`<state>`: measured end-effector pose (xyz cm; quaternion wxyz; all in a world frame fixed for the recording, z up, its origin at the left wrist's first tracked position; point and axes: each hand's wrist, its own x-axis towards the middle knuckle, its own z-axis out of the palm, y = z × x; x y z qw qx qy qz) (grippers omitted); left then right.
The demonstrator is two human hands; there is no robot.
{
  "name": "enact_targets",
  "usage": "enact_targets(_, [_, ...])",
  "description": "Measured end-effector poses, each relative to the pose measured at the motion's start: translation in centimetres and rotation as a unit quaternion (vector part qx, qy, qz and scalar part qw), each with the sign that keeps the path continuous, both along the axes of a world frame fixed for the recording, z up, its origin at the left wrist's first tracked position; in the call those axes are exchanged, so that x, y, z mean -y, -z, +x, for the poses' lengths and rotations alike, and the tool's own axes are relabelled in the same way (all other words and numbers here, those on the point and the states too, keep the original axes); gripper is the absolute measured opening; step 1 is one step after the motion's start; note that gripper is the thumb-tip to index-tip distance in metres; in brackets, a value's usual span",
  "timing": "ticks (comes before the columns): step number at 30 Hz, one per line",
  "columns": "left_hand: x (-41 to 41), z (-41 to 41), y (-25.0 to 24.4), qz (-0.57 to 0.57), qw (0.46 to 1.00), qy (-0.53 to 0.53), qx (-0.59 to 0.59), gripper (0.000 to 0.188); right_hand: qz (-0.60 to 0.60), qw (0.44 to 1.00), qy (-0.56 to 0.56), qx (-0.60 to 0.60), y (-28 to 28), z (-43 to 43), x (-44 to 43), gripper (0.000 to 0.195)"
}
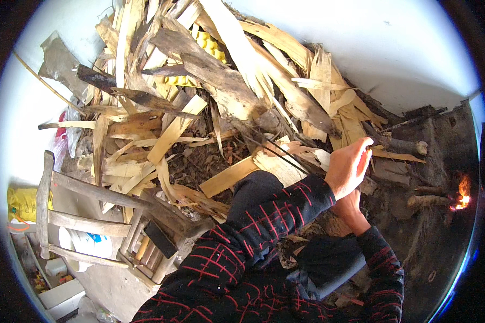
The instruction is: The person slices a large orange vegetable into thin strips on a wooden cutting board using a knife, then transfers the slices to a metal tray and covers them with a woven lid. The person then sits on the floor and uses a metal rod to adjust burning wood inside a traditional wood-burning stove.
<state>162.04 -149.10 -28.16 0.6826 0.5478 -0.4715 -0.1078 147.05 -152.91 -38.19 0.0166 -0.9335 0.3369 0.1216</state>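
Observation:
My left hand (pixel 349 166) is raised right of the middle, its fingers curled together; whether something small is between them cannot be told. Below and partly behind its wrist is my right hand (pixel 348 212), its fingers hidden. Both hands are above dark ground beside split wood. Just above and right of my left hand lies a log with a pale cut end (pixel 420 147), and a thin split stick (pixel 400 155) lies beside it. At the far right, a small fire (pixel 463 198) burns at the tip of a short branch (pixel 427 200).
A large heap of split firewood (pixel 226 89) leans along the white wall (pixel 388 48), with yellow egg-tray-like material (pixel 210 46) among it. On the left stands a wooden chair (pixel 89 189) with a black phone-like object (pixel 160 239) on it. Behind are a white bucket (pixel 91 244) and a yellow bag (pixel 24 204).

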Motion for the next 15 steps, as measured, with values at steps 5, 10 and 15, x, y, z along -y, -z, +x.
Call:
enact_targets(5, [0.1, 0.0, 0.5, -0.005, 1.0, -0.007, 0.007, 0.022, 0.017, 0.997, -0.019, 0.075, -4.4, -3.7, -1.6, 0.045])
enact_targets(10, [-0.2, -0.3, 0.2, 0.014, 1.0, 0.001, 0.026, 0.021, 0.019, 0.983, 0.086, 0.163, -6.2, -8.1, -2.3, 0.047])
enact_targets(15, [-0.1, -0.4, 0.5, 0.034, 0.999, 0.013, 0.017, 0.022, 0.008, 0.941, 0.242, 0.238, -7.0, -9.0, -2.0, 0.045])
